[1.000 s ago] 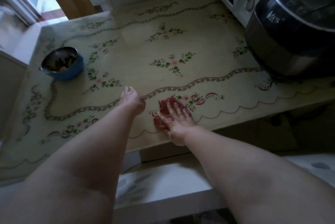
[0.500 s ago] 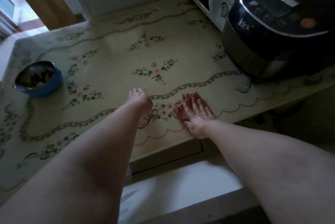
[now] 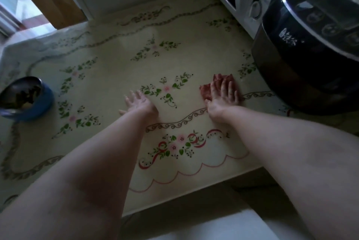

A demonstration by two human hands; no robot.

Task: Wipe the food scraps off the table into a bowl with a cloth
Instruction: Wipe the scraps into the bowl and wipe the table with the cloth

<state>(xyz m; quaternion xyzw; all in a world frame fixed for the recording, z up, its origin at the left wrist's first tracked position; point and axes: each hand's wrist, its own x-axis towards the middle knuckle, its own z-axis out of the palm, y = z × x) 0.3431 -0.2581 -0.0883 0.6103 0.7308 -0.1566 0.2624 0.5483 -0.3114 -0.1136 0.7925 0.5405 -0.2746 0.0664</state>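
Red cloth (image 3: pixel 210 89) pressed flat under open right hand (image 3: pixel 223 97) beside rice cooker (image 3: pixel 310 51); left hand (image 3: pixel 138 102) spread, grasping nothing; blue bowl (image 3: pixel 41 103) far left of cooker.

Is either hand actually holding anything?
Nothing is gripped. The right hand presses flat on the red cloth, fingers spread over its top. The left hand lies open and empty on the table.

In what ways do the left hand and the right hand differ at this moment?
The right hand presses flat on the red cloth, whereas the left hand has nothing under it but the table. The right hand lies close to the black cooker; the left hand lies nearer the blue bowl, though well apart from it. Both are open, palm down, fingers pointing away from the person.
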